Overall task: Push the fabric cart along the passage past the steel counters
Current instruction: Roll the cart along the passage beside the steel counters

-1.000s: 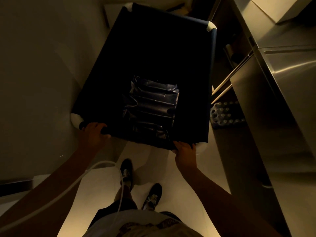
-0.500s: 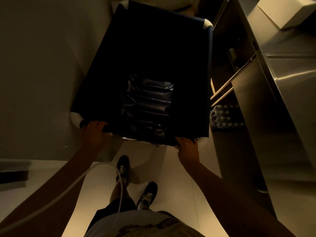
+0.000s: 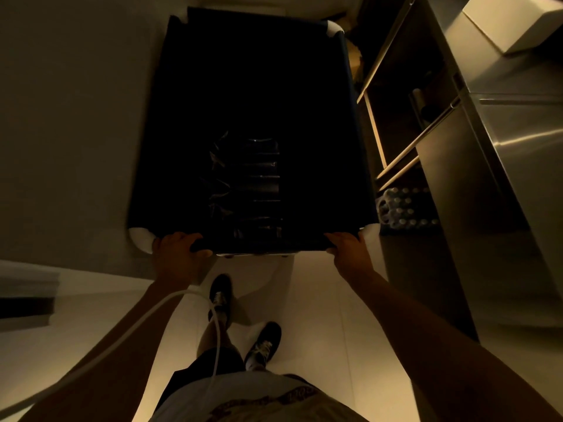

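Note:
A dark navy fabric cart (image 3: 195,123) with white rounded corners fills the upper middle of the head view, its long sides running straight ahead. Dark folded plastic bags (image 3: 246,190) lie in its bottom. My left hand (image 3: 176,254) grips the near rim beside the near-left white corner. My right hand (image 3: 350,249) holds the same rim next to the near-right corner, fingers curled over the edge. Steel counters (image 3: 502,166) run along the right side, close to the cart's right wall.
A plain wall (image 3: 76,117) stands close on the left. Under the counter are open shelves with wooden rails (image 3: 399,162) and a pack of bottles (image 3: 405,211) on the floor. A pale box (image 3: 515,22) sits on the counter. A white cable (image 3: 128,336) hangs over my left arm.
The cart has swung from a tilted heading to straight along the passage and rolled forward. Both hands have kept their hold on the near rim. I have stepped forward.

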Motion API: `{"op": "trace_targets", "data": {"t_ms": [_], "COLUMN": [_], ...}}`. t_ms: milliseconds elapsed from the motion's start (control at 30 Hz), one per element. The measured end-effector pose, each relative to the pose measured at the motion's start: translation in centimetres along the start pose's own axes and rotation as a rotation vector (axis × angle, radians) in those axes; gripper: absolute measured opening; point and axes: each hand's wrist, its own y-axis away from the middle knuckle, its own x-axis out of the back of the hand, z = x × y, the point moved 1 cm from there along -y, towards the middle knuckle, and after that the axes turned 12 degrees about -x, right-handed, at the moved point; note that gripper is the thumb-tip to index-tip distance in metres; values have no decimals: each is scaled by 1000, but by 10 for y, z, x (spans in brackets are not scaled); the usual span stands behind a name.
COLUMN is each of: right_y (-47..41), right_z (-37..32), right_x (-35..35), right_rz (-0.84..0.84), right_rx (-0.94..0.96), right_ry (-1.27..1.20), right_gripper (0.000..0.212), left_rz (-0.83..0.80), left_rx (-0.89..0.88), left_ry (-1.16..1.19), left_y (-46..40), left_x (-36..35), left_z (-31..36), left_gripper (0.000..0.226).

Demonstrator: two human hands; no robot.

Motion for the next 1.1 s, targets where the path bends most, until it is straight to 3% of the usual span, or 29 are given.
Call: {"op": "trace_targets", "data": {"t_ms": [167, 400, 633, 1100], "right_y": [-3, -3, -6, -38], "right_z": [2, 3, 2, -4], "right_x": [4, 3, 2, 13], "right_rz": [10, 2, 19, 22], "right_rx": [3, 7, -3, 22], "right_ry": [0, 26, 24, 29], "right_gripper": [44, 45, 45, 45], "left_rz": [12, 8, 44, -27], "left_rx": [7, 23, 20, 41], "left_ry": [-9, -30, 1, -45], "left_y": [12, 11, 6, -25], "left_x": [-1, 1, 5, 6], "left_z": [7, 9, 12, 5], "left_gripper": [63, 59, 69, 48]}}
